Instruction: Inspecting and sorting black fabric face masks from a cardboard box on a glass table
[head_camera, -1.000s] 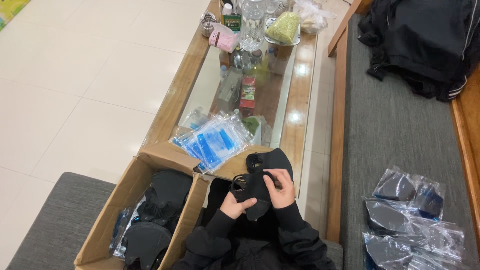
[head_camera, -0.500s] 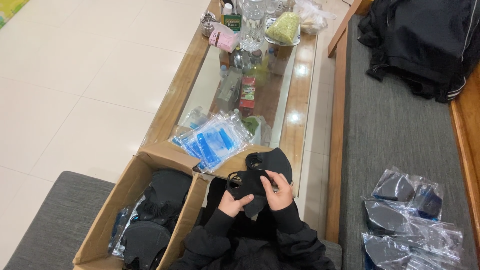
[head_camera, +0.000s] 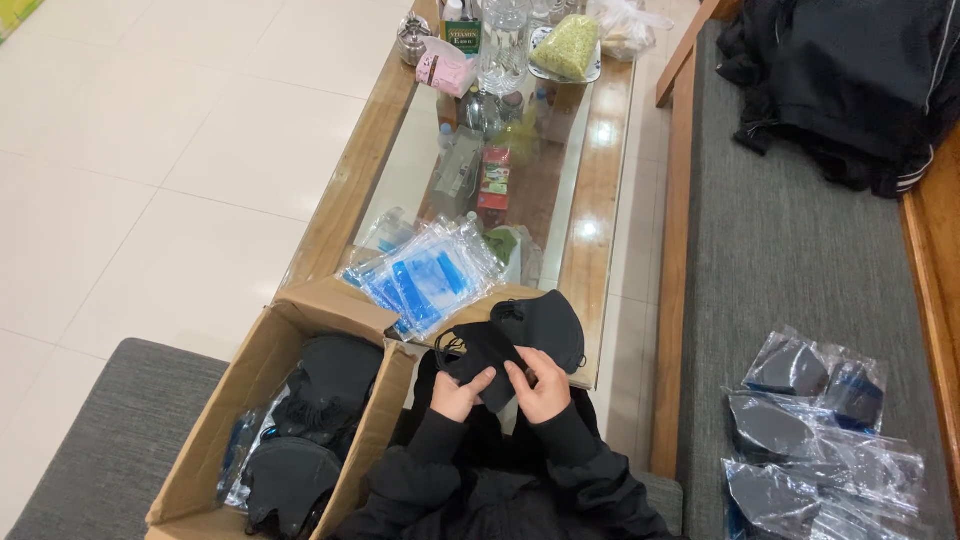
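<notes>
Over the counter's near edge, a black face mask (head_camera: 487, 362) is pinched between both hands, left hand (head_camera: 457, 396) and right hand (head_camera: 541, 388), fingers closed on its folded fabric. Another black mask (head_camera: 548, 327) lies just behind. Empty clear pouches (head_camera: 425, 277) wait on the counter (head_camera: 600, 180); loose masks fill the cardboard box (head_camera: 262, 350), while bagged masks (head_camera: 800, 425) pile on the grey bench, so much seems left.

You face a wood-framed, glass-topped counter (head_camera: 598, 190) reflecting overhead light. Pale glossy floor tiles (head_camera: 150, 150) lie to your left. A grey-cushioned wooden bench (head_camera: 800, 260) runs along your right; a grey mat (head_camera: 90, 450) lies lower left.
</notes>
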